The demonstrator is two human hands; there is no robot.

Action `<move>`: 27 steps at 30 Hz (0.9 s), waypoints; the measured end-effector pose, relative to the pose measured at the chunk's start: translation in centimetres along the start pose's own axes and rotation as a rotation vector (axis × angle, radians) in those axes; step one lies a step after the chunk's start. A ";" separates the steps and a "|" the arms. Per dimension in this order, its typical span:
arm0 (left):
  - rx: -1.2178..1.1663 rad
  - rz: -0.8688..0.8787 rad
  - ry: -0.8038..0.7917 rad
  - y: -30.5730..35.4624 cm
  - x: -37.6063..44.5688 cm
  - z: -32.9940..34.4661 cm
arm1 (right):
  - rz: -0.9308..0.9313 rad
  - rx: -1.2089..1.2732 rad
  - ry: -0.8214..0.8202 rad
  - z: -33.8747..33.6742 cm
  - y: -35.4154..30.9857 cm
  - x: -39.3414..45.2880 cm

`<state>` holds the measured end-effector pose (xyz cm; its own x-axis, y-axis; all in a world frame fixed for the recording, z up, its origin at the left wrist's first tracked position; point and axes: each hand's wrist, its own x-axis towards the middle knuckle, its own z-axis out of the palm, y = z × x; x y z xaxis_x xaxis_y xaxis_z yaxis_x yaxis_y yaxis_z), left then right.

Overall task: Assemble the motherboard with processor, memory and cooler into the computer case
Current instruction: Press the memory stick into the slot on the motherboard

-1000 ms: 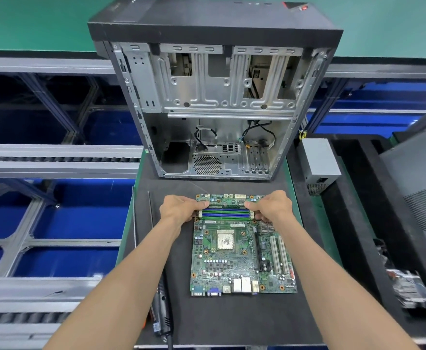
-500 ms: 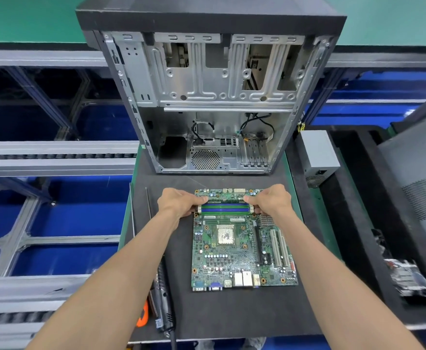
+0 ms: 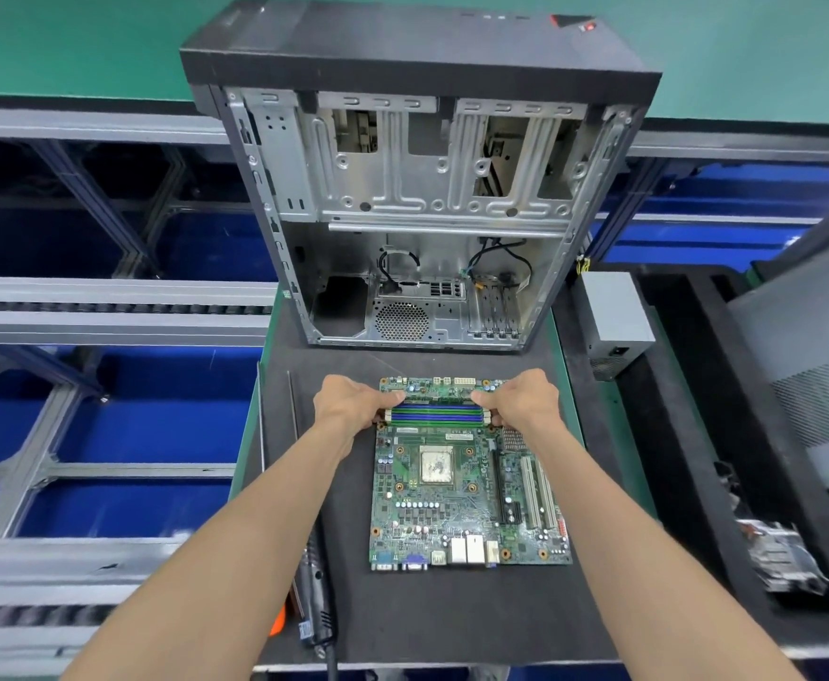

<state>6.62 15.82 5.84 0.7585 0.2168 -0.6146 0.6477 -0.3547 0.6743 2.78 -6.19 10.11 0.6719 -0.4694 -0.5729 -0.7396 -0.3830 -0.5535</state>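
- My left hand [image 3: 353, 403] and right hand [image 3: 525, 400] pinch opposite ends of the memory stick [image 3: 438, 398], at the far slots of the motherboard [image 3: 469, 476].
- The stick looks light, stiff, fragile: I'd press its ends evenly.

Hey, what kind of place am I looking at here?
Probably a computer assembly line workstation: an open computer case and a bare motherboard sit on a black mat, with roller conveyor rails alongside.

Motherboard [image 3: 469, 489] lies before computer case [image 3: 417, 199]
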 end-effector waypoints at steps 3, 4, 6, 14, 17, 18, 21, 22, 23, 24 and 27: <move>-0.078 0.002 -0.010 -0.8 -0.2 0.1 | -0.034 0.004 0.056 0.7 0.5 -0.1; -0.133 -0.006 -0.033 -1.0 -0.3 0.0 | -0.034 0.036 0.064 0.8 0.8 -0.1; -0.238 -0.034 -0.110 -1.1 -0.6 -0.3 | -0.012 0.147 0.054 0.9 1.3 0.0; -0.122 0.027 -0.110 0.0 -1.5 0.1 | -0.039 0.137 0.064 1.5 1.2 -0.2; -0.121 0.027 -0.170 0.0 -1.2 -0.3 | 0.015 0.206 -0.020 0.6 1.5 0.1; -0.116 0.040 -0.173 -0.1 -1.1 -0.1 | 0.015 0.214 -0.020 0.8 1.8 0.2; -0.068 0.069 -0.168 -0.4 -1.0 0.2 | 0.000 0.194 0.024 1.5 2.0 0.0; -0.051 0.070 -0.167 -0.4 -1.1 0.2 | 0.003 0.195 0.024 1.5 2.0 -0.1; -0.028 0.069 -0.159 -0.1 -1.3 0.1 | 0.015 0.203 0.007 1.3 2.0 -0.2; 0.022 0.084 -0.130 0.1 -1.5 -0.1 | 0.018 0.220 -0.013 1.0 2.1 -0.2; 0.348 0.268 0.059 0.8 -3.1 0.2 | -0.012 0.322 -0.049 0.4 3.0 -0.5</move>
<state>4.77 14.74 8.18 0.9056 0.1234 -0.4057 0.3726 -0.6881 0.6226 0.27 -6.76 8.52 0.6873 -0.4242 -0.5896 -0.6863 -0.1133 -0.7185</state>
